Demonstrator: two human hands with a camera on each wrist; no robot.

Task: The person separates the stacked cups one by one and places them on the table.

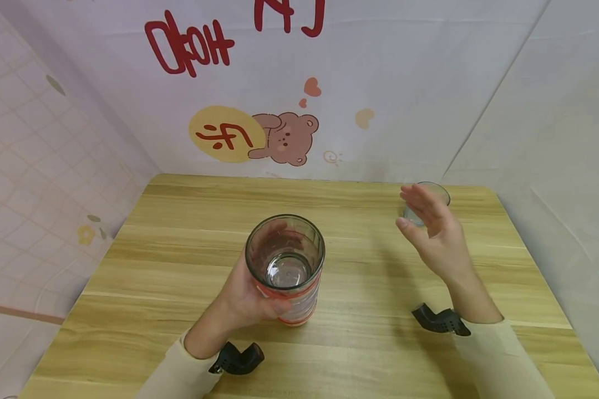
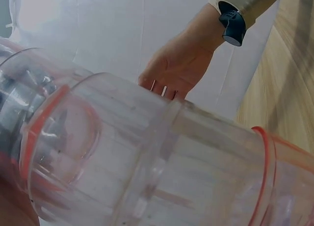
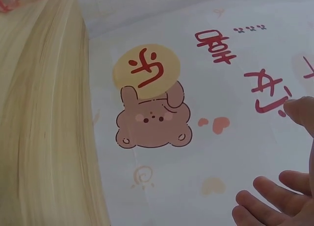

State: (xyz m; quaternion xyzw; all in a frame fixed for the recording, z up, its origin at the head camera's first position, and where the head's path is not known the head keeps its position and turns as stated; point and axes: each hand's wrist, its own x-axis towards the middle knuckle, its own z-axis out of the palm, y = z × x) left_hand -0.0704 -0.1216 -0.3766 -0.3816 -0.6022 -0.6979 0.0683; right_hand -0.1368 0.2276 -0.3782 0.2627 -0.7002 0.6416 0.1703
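My left hand [image 1: 247, 299] grips a stack of clear tumblers [image 1: 301, 307] upright over the front middle of the table, thumb across its near side. The uppermost tumbler [image 1: 259, 252] has a greyish, see-through wall; red-orange bands ring the ones below. In the left wrist view the nested tumblers [image 2: 196, 152] fill the lower part. At the back right, my right hand [image 1: 436, 235] is raised with fingers extended and thumb apart, holding nothing. It overlaps a single clear glass [image 1: 413, 216] there, hiding part of it.
A light wood-grain table [image 1: 359, 343] with rounded back corners lies beneath both hands. Behind it hangs a white backdrop [image 1: 404, 66] with red lettering and a printed bear [image 1: 292, 138]. White sheets border both sides. Each wrist wears a black band mount [image 1: 237, 360].
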